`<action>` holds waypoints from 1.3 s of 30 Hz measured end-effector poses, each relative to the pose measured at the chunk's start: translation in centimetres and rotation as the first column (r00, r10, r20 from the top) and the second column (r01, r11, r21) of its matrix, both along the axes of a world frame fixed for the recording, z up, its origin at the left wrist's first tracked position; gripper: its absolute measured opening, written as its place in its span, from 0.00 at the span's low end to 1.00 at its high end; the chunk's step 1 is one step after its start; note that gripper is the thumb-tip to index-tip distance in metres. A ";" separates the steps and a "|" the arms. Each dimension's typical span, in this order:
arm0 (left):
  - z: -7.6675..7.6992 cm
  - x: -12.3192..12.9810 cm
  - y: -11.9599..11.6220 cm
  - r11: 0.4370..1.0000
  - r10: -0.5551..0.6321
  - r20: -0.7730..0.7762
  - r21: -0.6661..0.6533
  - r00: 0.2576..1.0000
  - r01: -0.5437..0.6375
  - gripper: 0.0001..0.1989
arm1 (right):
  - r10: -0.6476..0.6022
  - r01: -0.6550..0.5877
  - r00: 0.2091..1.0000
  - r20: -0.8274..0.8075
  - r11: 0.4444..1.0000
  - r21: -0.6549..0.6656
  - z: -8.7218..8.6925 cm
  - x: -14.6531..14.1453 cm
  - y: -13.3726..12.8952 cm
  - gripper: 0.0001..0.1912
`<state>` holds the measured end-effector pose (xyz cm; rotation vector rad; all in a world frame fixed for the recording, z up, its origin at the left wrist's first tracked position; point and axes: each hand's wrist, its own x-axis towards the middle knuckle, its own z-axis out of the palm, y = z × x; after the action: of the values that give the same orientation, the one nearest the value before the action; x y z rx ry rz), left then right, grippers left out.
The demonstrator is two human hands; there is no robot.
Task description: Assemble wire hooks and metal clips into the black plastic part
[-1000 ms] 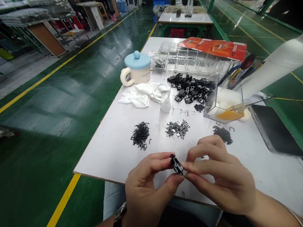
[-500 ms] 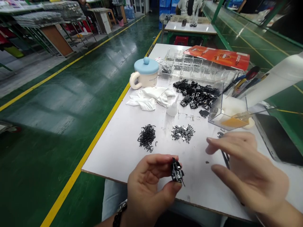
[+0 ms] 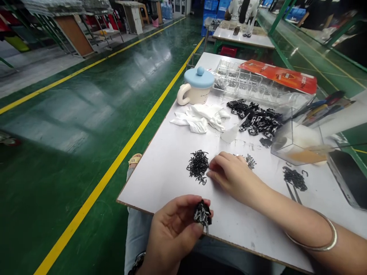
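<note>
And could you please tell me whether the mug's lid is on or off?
On: the blue lid sits over the cream mug, covering its top.

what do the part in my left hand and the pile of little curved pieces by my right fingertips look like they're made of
The part in your left hand: probably black plastic with shiny metal, as bright silvery patches break up its dark body. The curved pieces: black with a slight sheen, perhaps coated metal or plastic; they look too small to tell which.
</note>
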<state>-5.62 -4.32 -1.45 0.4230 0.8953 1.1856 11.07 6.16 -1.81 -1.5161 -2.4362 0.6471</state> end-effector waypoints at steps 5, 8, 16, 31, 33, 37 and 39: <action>-0.3 -0.1 0.1 1.000 -0.025 0.074 0.007 0.997 0.024 0.12 | 0.017 -0.017 1.000 0.007 1.000 -0.014 -0.1 0.1 0.1 0.05; -0.4 0.3 0.3 0.999 -0.049 0.134 0.018 0.990 0.047 0.11 | -0.001 0.001 1.000 0.011 1.000 0.008 -0.4 0.5 -0.2 0.05; 0.4 1.4 0.6 0.996 -0.072 0.283 -0.026 0.957 0.082 0.10 | -0.021 0.022 1.000 -0.005 0.996 0.090 -1.1 1.3 -0.4 0.03; 0.2 2.0 0.6 0.994 -0.095 0.288 -0.030 0.953 0.108 0.11 | 0.050 -0.053 0.999 0.018 0.984 0.171 -1.7 1.5 0.1 0.04; 0.2 2.0 0.6 0.994 -0.088 0.271 -0.045 0.959 0.103 0.11 | 0.088 -0.087 0.996 0.004 0.979 0.184 -1.4 1.5 0.0 0.04; 0.2 1.8 0.5 0.992 -0.081 0.256 -0.071 0.963 0.102 0.11 | 0.173 -0.149 0.982 -0.070 0.953 0.262 1.0 2.3 -1.3 0.03; 0.2 1.8 0.4 0.992 -0.083 0.249 -0.076 0.965 0.105 0.11 | 0.229 -0.173 0.964 -0.137 0.927 0.333 2.7 2.7 -2.4 0.03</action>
<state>-3.78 -3.94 -1.30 0.2377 0.7028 1.0798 13.80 3.72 0.89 -1.0503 -2.4349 0.3747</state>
